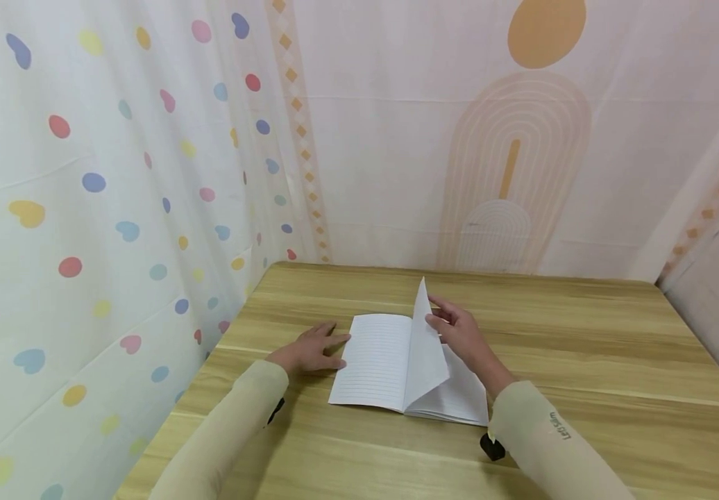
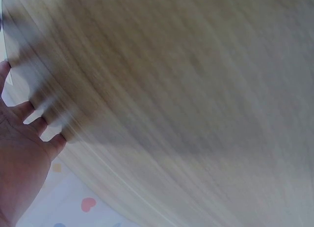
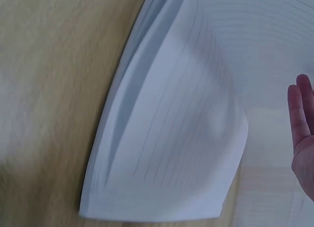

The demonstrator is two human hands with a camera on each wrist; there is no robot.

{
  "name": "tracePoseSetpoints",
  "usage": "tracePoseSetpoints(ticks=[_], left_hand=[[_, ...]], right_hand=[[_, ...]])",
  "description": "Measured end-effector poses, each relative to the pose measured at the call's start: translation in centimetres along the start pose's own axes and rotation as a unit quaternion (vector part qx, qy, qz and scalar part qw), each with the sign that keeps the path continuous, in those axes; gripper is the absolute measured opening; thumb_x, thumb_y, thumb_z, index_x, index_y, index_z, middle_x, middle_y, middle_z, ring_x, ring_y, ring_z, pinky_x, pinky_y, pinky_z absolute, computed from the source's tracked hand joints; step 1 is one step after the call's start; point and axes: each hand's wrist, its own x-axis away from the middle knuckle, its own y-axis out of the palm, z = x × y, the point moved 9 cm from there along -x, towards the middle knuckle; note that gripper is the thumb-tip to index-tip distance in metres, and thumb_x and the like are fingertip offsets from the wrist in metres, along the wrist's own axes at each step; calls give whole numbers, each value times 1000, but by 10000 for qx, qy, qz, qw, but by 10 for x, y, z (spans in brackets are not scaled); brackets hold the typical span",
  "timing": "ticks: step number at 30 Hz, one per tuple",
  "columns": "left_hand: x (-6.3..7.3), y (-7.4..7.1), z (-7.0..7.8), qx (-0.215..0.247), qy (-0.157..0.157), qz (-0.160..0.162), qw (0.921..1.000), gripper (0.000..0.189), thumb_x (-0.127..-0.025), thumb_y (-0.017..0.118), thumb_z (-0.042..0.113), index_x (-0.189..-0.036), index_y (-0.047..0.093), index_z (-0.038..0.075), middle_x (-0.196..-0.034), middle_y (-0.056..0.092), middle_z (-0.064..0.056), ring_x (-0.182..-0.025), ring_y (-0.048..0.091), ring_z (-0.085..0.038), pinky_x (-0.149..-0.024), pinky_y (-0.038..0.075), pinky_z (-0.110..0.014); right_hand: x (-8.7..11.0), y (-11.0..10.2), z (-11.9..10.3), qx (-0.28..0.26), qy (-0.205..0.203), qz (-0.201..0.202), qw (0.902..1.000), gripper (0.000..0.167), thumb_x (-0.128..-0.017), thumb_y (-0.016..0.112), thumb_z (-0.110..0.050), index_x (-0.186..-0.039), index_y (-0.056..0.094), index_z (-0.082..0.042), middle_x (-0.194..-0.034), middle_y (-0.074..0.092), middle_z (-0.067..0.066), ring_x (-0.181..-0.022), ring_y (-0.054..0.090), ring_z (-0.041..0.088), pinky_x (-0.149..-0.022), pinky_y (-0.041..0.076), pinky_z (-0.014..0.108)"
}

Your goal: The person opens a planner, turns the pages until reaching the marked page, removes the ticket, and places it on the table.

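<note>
Patterned curtains [image 1: 366,160] back the tabletop [image 1: 584,347]. Left hand [image 1: 312,349]: fingers spread, released, at the left edge of the open notebook [image 1: 375,361], lying centrally. One leaf [image 1: 425,357] stands raised, apparently mid-turn. Right hand [image 1: 464,335]: fingers pinching its free edge; next move presumably calls for guiding it leftward.

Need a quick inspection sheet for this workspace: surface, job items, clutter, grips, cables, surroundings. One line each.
Surface: wood-grain table, stretching back to the curtains.
Job items: lined notebook lying open, one raised page standing up from near the spine.
Clutter: nothing seen.
Left grip: bare hand, fingers spread, fingertips at the notebook's left edge.
Right grip: bare hand, fingers at the raised page; firmness of contact can't be told.
Cables: nothing seen.
Surroundings: dot-and-heart curtain at left, arch-print curtain behind.
</note>
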Motion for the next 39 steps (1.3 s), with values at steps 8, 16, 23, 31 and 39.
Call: tracePoseSetpoints(ticks=[8,16,23,31,39], left_hand=[[-1,0,-1,-23,-3,42,10000,70,-96,61,48,-154,38,17,-162,13,-24,-147,9,-46,-115,11,-61],[-2,1,-1,-53,-12,69,10000,70,-96,62,49,-154,39,17,-162,13,-24,-147,10,-45,-115,11,-60],[-4,1,-2,-174,-23,121,9998,69,-96,62,46,-154,40,16,-161,16,-23,-147,12,-44,-116,13,-59],[-6,2,-3,-214,-89,202,9995,70,-96,64,40,-154,38,13,-161,18,-22,-148,13,-43,-116,13,-57],[-4,0,-1,-88,28,239,9997,71,-97,61,37,-156,33,10,-161,18,-24,-148,11,-43,-116,12,-58]], right_hand=[[1,30,-4,-263,-359,-726,9964,49,-107,48,-21,-150,40,1,-137,55,27,-105,67,37,-86,55,44],[9,50,2,1923,-773,-824,9748,56,-98,64,-30,-148,48,-11,-140,56,12,-125,56,31,-103,44,48],[19,76,16,3382,-1275,-1422,9215,60,-94,68,-37,-144,52,-7,-144,52,15,-135,45,33,-113,28,54],[26,88,31,4280,-1187,-1703,8796,56,-90,72,-41,-137,61,-12,-146,49,16,-137,41,33,-113,17,62],[29,92,36,4493,-1090,-1777,8687,55,-91,70,-42,-137,62,-15,-149,46,14,-140,37,32,-114,16,61]])
